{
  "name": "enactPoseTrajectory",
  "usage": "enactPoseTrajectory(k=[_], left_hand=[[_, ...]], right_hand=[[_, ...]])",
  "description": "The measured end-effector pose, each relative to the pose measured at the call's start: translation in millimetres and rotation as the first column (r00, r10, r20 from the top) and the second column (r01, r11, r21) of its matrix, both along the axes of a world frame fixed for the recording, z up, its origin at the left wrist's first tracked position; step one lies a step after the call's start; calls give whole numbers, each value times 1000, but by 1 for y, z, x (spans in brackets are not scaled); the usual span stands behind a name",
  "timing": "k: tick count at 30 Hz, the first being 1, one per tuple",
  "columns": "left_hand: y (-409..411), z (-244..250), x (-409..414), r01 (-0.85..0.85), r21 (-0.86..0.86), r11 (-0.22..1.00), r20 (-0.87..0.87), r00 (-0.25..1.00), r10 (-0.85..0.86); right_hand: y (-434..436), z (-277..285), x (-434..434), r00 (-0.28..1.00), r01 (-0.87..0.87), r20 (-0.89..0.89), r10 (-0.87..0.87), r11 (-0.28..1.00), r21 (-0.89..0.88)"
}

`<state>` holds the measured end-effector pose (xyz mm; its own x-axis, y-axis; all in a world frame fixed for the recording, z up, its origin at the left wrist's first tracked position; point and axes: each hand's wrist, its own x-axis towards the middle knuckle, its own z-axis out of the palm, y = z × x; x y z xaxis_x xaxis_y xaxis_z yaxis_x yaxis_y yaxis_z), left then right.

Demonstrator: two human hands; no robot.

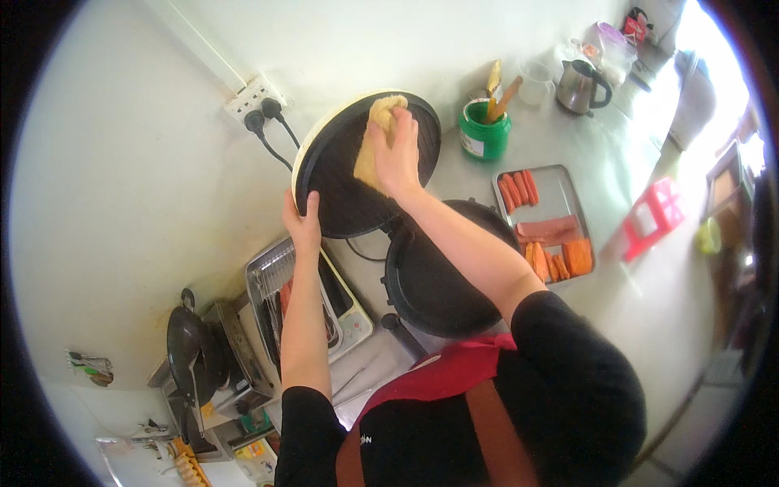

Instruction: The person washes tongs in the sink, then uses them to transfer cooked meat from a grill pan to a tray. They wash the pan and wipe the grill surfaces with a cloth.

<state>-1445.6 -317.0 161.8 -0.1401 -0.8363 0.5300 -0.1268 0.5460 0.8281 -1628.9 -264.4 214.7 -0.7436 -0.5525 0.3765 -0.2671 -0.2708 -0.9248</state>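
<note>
A round electric griddle stands open before me, its ridged dark lid plate [341, 176] raised and its black lower plate [450, 280] lying flat. With my left hand [302, 222] I grip the lid's pale rim at its lower left, thumb on the inner edge. My right hand [398, 149] presses a folded yellowish cloth [370, 161] against the inside of the lid. The griddle's black handle [401, 335] points towards my apron.
Right of the griddle lies a metal tray [557, 182] with sausages, sliced meat and orange pieces. Behind it are a green jar [485, 137] with wooden utensils and a steel kettle [578, 88]. A wire-racked tray [268, 268] is at left, a wok [192, 353] beyond. Plugs [255, 119] fill wall sockets.
</note>
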Motion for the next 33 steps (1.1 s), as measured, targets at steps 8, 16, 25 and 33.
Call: enactPoseTrajectory(k=[8,16,25,33], left_hand=[[-13,4,0,12,58,998,-29,1000,-10],[1,7,-2,24,30,999,-65,998,-22],[-7,1,2,1,61,998,-106,994,6],[-3,1,2,-34,107,994,-87,995,43]], right_hand=[[-12,-184,6,979,197,-28,-199,916,351],[-25,-67,-2,983,180,9,-183,971,155],[-5,-83,20,765,64,-643,-43,998,9],[8,-64,3,702,51,-711,30,994,92]])
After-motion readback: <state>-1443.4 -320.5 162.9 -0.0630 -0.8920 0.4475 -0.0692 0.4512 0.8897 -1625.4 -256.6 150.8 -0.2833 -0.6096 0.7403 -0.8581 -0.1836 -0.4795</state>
